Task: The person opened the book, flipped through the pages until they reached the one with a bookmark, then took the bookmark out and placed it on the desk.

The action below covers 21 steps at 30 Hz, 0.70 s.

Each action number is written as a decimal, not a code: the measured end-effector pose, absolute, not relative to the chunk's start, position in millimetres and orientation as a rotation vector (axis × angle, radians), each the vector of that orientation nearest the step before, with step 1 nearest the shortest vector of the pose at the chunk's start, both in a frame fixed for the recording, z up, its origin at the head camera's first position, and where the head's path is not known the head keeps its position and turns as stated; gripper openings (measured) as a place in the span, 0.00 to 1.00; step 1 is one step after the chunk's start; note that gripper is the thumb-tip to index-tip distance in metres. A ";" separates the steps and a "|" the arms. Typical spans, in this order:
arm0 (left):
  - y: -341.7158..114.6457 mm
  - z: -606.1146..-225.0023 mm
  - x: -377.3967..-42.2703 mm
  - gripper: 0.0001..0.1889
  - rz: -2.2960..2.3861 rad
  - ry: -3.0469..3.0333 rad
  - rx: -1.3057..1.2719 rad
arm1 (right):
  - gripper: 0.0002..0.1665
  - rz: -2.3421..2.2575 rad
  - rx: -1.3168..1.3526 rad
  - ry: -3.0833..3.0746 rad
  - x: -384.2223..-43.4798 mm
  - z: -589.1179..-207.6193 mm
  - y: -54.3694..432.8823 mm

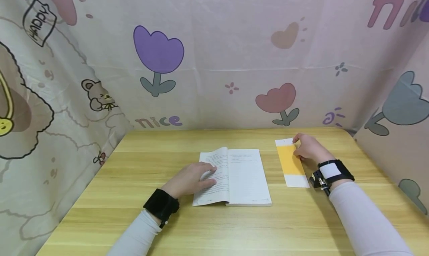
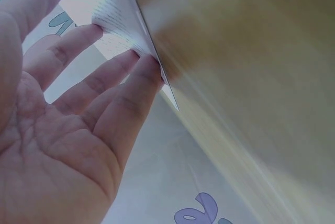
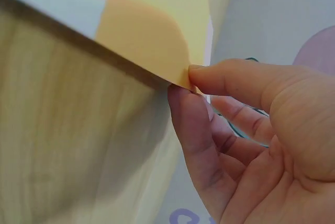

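Note:
An open book lies on the table, its left page printed and bulging a little near the spine. My left hand rests on that left page, fingertips touching the paper; the left wrist view shows the fingers loosely extended. To the book's right is a bookmark, yellow in the middle with white ends and a small dark dot at its top. With thumb and a finger, my right hand pinches the bookmark's right edge. The right wrist view shows the pinch on the yellow part.
The wooden table bears the book and bookmark. Behind it hangs a pale cloth with printed flowers and words, which also runs along the left and right sides. Black bands sit on both wrists.

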<state>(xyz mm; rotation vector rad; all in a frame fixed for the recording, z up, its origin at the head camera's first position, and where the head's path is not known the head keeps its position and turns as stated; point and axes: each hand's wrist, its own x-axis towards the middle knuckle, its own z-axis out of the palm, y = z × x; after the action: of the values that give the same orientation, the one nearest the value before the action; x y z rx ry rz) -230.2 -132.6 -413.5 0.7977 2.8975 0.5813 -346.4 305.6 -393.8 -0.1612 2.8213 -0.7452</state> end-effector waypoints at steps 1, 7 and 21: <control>-133.1 -413.2 -230.0 0.24 0.581 2.899 0.794 | 0.23 -0.736 -0.158 2.823 -346.6 -394.7 304.6; -133.6 -412.9 -229.9 0.24 0.574 2.908 0.799 | 0.14 -0.657 -0.171 2.867 -346.7 -393.1 302.4; -127.2 -415.3 -233.7 0.23 0.566 2.895 0.800 | 0.11 -0.617 -0.162 2.873 -337.0 -400.5 316.7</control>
<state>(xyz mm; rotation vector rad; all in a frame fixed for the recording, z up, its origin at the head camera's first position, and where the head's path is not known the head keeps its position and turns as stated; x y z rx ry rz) -233.7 -127.2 -415.3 0.8003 2.8954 0.5656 -337.0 316.7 -400.5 -0.1620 2.8733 -0.6173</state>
